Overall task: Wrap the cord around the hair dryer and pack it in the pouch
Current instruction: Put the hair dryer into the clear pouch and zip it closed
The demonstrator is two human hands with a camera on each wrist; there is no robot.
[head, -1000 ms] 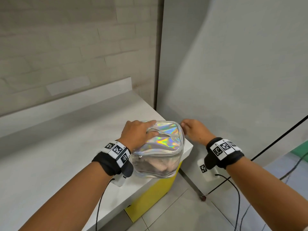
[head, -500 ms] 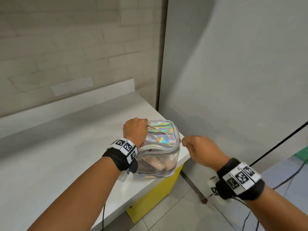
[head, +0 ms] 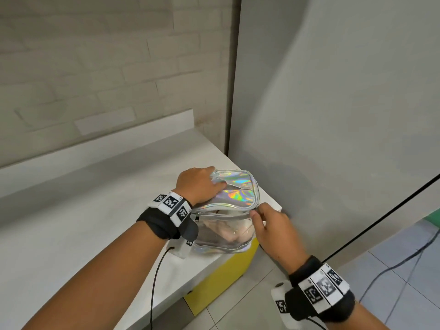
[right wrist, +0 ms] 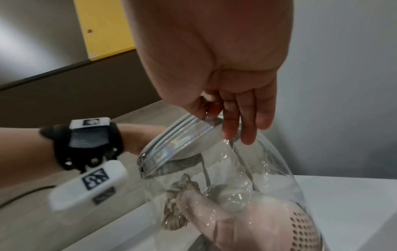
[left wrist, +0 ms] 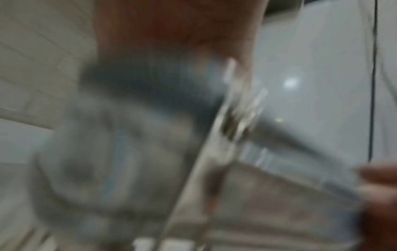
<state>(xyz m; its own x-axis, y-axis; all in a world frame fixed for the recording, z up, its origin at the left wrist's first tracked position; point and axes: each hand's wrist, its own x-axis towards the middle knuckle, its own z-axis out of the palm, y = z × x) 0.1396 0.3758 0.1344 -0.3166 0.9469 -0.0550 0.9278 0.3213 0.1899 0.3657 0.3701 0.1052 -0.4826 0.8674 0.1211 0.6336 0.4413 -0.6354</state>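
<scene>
Zipping is under way: the right hand [head: 270, 225] pinches the zipper pull at the near right corner of the pouch [head: 234, 194], while the left hand [head: 198, 185] lies flat-fingered on the lid, pressing it down. A second ago the right hand was at the far right corner; it has since drawn the pull round toward the person. The dryer [right wrist: 257, 220] sits inside the pouch on the counter [head: 71, 222]. Judged: packing is done, closure is nearly complete.

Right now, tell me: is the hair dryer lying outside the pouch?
No, the pink hair dryer shows through the pouch's clear wall, inside it.
</scene>
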